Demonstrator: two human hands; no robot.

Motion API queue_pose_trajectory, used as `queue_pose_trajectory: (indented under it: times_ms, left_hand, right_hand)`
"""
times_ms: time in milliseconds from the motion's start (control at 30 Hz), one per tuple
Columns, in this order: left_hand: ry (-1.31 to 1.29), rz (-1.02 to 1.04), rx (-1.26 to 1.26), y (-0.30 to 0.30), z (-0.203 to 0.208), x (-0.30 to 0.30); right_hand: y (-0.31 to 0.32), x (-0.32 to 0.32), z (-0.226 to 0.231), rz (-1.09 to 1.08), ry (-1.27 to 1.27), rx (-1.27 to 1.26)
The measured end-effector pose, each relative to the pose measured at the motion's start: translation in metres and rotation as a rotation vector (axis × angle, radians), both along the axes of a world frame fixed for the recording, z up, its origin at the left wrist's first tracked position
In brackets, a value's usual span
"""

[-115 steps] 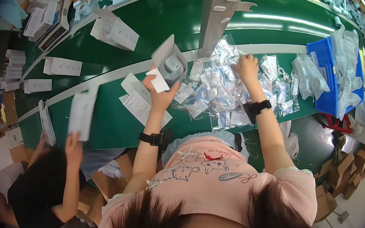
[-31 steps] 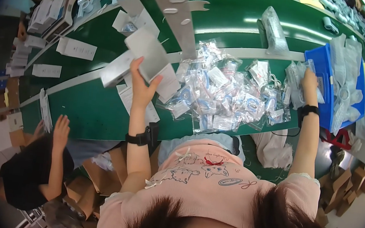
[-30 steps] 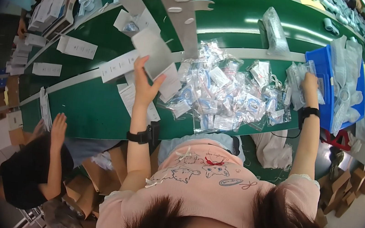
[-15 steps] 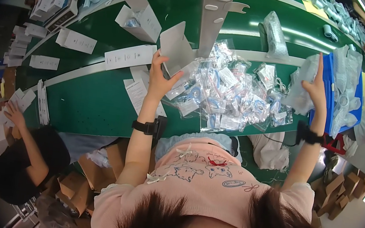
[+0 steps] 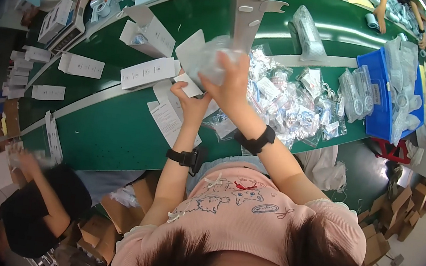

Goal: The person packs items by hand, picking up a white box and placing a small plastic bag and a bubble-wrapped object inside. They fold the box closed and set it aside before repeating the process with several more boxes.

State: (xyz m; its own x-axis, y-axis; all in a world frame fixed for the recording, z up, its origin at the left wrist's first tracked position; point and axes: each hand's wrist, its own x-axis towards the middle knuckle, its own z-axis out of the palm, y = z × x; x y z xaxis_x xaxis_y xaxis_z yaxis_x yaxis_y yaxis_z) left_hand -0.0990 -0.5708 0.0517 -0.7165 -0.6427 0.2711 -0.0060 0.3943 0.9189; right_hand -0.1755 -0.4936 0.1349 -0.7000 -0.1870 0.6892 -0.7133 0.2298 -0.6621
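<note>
My left hand (image 5: 191, 103) grips a white box (image 5: 187, 50) by its lower side, thumb and fingers curved round it. Over the mouth of that box my right hand (image 5: 231, 81), smeared by motion, has a clear bubble-wrapped package (image 5: 212, 57) in its fingers; what is inside the wrap cannot be made out. Below the box lies a printed white leaflet (image 5: 165, 120). Just right of my hands spreads a heap of small clear plastic bags (image 5: 281, 101) with cables and papers in them.
A closed white box (image 5: 148, 73) and an open-topped one (image 5: 151, 33) stand to the left. On the right a blue bin (image 5: 376, 98) holds bubble-wrapped pieces, with more wrapped pieces (image 5: 357, 95) beside it. A metal post (image 5: 248, 16) rises ahead. Co-workers' hands show at both sides.
My right hand has come left from beside the blue bin to the box, bringing a bubble-wrapped package. My left hand still holds the box, now slightly lower.
</note>
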Motion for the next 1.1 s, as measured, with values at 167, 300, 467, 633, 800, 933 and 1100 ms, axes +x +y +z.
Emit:
queue_pose_trajectory:
  times_ms: [167,300,467,633,800,933,1100]
  left_hand:
    - [0.102,-0.040,-0.064,-0.010,-0.007,0.015]
    - [-0.004,-0.084,-0.109,-0.020,0.016,0.028]
    - [-0.176,-0.044,-0.286,-0.018,0.059,0.025]
    - [-0.291,-0.019,-0.168,-0.025,0.067,0.027]
    - [-0.365,0.050,-0.054,-0.037,0.073,0.019]
    - [-0.286,0.080,-0.052,-0.049,0.063,0.016]
    - [-0.260,0.040,0.151,-0.051,0.057,0.009]
  right_hand:
    - [0.039,-0.007,-0.024,0.333,-0.121,0.169]
    - [0.083,-0.091,-0.095,-0.154,-0.366,0.202]
    - [0.078,-0.149,-0.150,-0.197,-0.368,0.773]
    - [0.093,-0.154,-0.151,0.202,-0.380,0.402]
    - [0.117,-0.103,-0.070,0.118,-0.711,-0.244]
    - [0.104,-0.049,0.005,0.166,-0.269,0.000]
    - [0.039,-0.013,0.023,0.581,-0.052,0.053]
